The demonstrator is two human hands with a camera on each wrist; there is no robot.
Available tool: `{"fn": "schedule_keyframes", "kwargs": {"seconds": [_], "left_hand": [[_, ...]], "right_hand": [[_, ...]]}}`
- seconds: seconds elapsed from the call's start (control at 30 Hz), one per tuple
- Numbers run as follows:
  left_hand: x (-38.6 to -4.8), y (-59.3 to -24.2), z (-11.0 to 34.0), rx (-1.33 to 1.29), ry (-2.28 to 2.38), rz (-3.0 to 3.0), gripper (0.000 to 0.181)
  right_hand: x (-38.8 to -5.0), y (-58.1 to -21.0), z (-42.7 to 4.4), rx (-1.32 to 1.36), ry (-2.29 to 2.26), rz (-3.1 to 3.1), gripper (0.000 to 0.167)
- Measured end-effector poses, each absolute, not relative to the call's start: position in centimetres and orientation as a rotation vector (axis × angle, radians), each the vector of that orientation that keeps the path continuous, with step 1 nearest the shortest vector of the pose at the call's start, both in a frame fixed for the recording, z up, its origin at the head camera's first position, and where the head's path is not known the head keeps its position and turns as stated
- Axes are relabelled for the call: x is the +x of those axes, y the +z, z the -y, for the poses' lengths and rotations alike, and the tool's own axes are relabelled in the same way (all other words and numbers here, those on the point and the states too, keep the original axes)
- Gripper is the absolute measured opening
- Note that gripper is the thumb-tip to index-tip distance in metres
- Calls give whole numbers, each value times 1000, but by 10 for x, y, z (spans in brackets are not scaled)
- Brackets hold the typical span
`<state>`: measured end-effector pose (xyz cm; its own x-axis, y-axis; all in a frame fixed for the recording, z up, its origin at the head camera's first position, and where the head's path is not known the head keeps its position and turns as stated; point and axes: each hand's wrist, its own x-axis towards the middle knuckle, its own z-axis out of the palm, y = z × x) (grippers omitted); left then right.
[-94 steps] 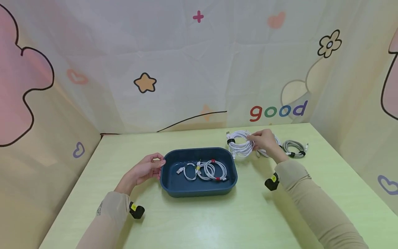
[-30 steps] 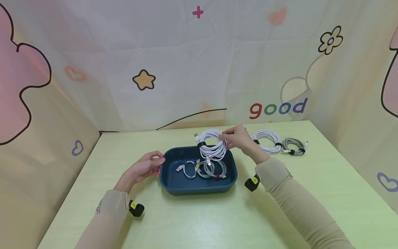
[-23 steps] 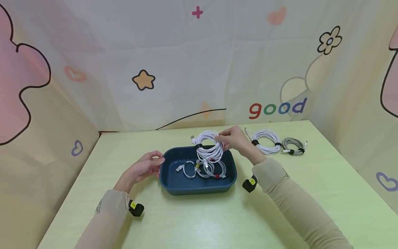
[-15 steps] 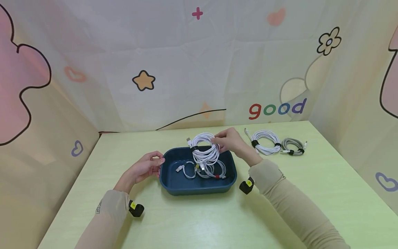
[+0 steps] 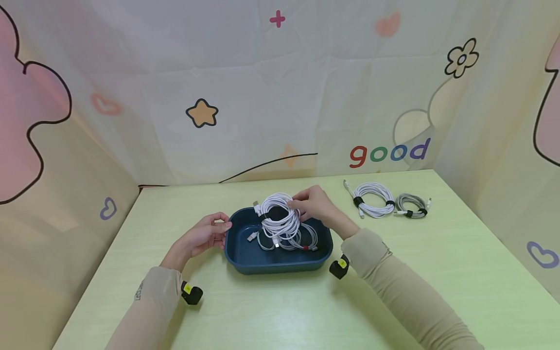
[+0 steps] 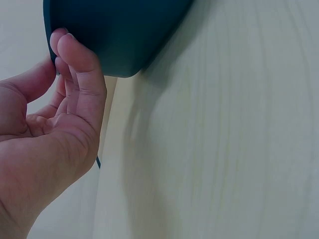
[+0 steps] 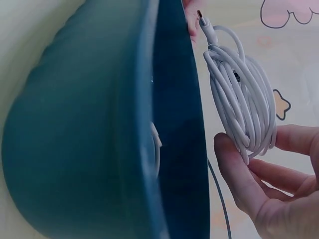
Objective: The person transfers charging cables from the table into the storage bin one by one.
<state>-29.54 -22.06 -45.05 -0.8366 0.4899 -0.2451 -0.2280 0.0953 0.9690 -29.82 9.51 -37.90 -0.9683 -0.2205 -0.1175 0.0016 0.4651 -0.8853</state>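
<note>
My right hand pinches a thick coiled white cable with a black tie, tilted above the dark blue bin. In the right wrist view that coil hangs between the thumb and fingers of my right hand, its plug upward, beside the bin wall. Thinner white coils lie in the bin, partly covered by the held coil; a red tie shows on one. My left hand grips the bin's left rim; in the left wrist view my left hand has thumb and fingers on the bin wall.
On the table, right of the bin, lie a white cable coil with black ties and, beside it, a grey cable coil. A patterned curtain stands along the back edge.
My right hand has lifted the thick white coil from the table at the right, carried it left over the bin and lowered it somewhat. My left hand keeps its grip on the rim.
</note>
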Motion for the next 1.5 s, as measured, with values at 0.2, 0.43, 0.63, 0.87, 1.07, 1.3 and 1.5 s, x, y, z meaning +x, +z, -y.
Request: {"fn": "schedule_keyframes", "kwargs": {"seconds": [0.2, 0.43, 0.63, 0.87, 1.07, 1.3, 1.5], "left_hand": [[-293, -455, 221, 233, 1793, -1866, 3], [-292, -458, 221, 240, 1801, -1857, 4], [-293, -455, 220, 233, 1805, -1854, 4], [-293, -454, 219, 221, 1804, -1851, 8], [-293, -454, 219, 228, 1810, -1838, 7], [-294, -453, 219, 259, 1799, -1846, 1], [-297, -454, 221, 267, 1797, -1843, 6]], "right_hand": [[-293, -387, -84, -195, -1479, -2506, 30], [-284, -394, -73, -223, -1424, -2534, 27], [-282, -401, -66, -254, -1417, -2525, 23], [-277, -404, -58, -257, -1409, -2549, 21], [-275, -406, -55, -257, -1405, -2569, 21], [-273, -407, -52, -296, -1381, -2589, 20], [-270, -402, -54, -475, -1149, -2761, 21]]}}
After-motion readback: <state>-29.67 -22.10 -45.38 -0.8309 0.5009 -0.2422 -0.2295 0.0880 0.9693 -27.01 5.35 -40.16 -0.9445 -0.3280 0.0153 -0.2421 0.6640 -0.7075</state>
